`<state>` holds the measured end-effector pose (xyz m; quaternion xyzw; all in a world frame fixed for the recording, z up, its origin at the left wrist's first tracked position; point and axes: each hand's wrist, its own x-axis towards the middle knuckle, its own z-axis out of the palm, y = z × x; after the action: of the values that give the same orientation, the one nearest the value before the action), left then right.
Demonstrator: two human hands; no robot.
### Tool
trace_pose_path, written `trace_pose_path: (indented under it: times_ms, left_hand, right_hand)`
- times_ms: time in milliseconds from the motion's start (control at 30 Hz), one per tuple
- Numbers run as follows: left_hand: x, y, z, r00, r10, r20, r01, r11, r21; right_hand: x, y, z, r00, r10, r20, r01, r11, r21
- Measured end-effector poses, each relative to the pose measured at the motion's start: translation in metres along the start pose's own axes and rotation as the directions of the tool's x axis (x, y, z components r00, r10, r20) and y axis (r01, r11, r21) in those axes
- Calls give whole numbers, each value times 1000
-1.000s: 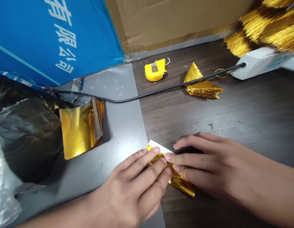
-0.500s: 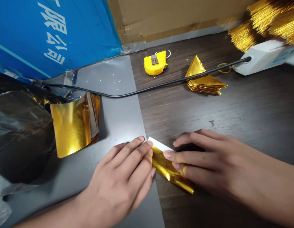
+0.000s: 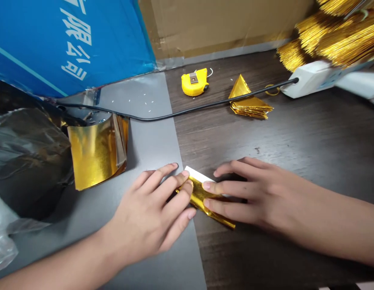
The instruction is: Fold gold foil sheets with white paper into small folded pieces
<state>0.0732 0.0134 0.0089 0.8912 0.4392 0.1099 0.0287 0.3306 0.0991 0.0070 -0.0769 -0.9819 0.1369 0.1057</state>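
Observation:
A sheet of gold foil paper lies between my hands across the seam of the grey and dark wood surfaces. It is folded into a narrow strip, with a white band along its far edge and a rolled or creased near edge. My left hand rests its spread fingertips on the strip's left end. On the right part, two fingertips of my right hand press down, while another finger is raised just off the paper. Both hands are open, fingers stretched; neither grasps the strip.
Behind lie a yellow tape measure, folded gold paper pieces under a black cable, and a white power strip beside gold bundles. Curved gold sheets stand left, by a black plastic bag and blue package.
My fingers have shifted on the strip; the left ones are more spread and its near edge looks narrower. The whole view has moved slightly.

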Motion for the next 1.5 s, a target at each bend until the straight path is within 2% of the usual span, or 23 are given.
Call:
trace_pose_path:
  times_ms: [133,300,400,500,567,700,900,1033,1267,1500]
  left_hand:
    - [-1,-3,0,1000,23,5,-23,1000,1]
    - [1,-5,0,995,54,-79,-53,998,18]
    - [3,-4,0,983,131,-127,-130,991,12]
    - [3,-2,-1,958,232,-167,-246,967,-64]
    - [4,-1,-1,955,251,-155,-271,955,-122]
    - [5,1,-2,973,196,-118,-215,960,-178]
    - [4,2,-6,984,123,-125,-141,979,-146]
    - [3,-4,-11,993,86,-83,-99,980,-171]
    - [1,-13,-13,995,64,-80,-70,994,-79]
    - [2,-17,-13,993,82,-89,-84,996,-22]
  right_hand:
    - [-2,-3,1,999,-25,20,26,999,-43]
    - [-1,-7,0,999,-20,41,24,996,-91]
    - [0,-8,0,999,-18,43,22,994,-105]
    - [-1,-9,0,998,-15,55,20,996,-89]
    - [-2,-9,1,998,-16,66,21,997,-72]
    - [-3,-10,0,998,-13,64,17,998,-60]
    - [-5,-12,1,998,-3,57,7,997,-75]
    - [-9,-13,1,997,2,78,6,995,-98]
    - [-15,-13,4,995,-2,104,15,992,-127]
    - [-18,-13,-2,993,4,120,-2,1000,-22]
